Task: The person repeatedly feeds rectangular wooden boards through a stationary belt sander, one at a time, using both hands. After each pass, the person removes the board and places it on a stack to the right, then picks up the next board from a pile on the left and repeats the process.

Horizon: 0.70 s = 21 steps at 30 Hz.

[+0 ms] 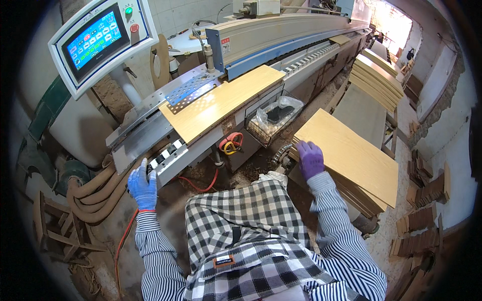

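Observation:
My left hand (143, 186), in a blue and white glove, rests at the near end of the machine's black-and-white roller rail (170, 156). Its forefinger is stretched out and the thumb stands apart, touching the rail end. My right hand (311, 161), in a purple glove, has its bent fingers on the near left corner of the top wood-grain board (351, 155) of a stack; the thumb is hidden. Another wood-grain board (221, 103) lies flat on the edge banding machine (286, 40), partly beneath a blue perforated plate (193, 89).
A control panel (95, 42) with a lit screen stands at upper left. A wire basket (261, 133) holding a plastic bag hangs at the machine's side. Grey hoses (95, 195) curve down on the left, near a red air hose (203, 189). More boards (376, 83) are stacked farther right.

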{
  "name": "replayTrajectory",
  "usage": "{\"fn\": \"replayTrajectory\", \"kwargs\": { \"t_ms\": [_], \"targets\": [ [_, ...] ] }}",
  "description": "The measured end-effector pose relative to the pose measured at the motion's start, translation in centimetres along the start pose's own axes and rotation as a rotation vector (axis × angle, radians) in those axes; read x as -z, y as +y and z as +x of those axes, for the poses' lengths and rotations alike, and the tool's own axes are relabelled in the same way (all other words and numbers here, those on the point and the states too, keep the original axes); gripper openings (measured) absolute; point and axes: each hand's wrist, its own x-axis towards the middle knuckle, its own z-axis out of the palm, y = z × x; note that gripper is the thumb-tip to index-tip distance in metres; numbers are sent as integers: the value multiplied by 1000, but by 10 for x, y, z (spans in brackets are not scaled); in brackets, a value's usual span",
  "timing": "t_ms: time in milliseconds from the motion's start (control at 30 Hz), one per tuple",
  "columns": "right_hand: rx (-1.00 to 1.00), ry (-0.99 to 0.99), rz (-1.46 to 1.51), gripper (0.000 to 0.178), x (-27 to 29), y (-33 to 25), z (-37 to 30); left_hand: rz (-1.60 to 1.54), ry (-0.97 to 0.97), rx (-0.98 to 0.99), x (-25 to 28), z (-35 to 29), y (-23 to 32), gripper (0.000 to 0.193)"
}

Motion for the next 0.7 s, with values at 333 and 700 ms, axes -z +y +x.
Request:
{"fn": "replayTrajectory", "kwargs": {
  "t_ms": [333, 700],
  "targets": [
    [-1329, 70, 1509, 40, 31, 7, -117, -1, 145, -137, 4, 0, 4, 40],
    [-1426, 248, 1969, 44, 33, 41, -179, -14, 159, -150, 6, -1, 4, 39]
  ]
}}
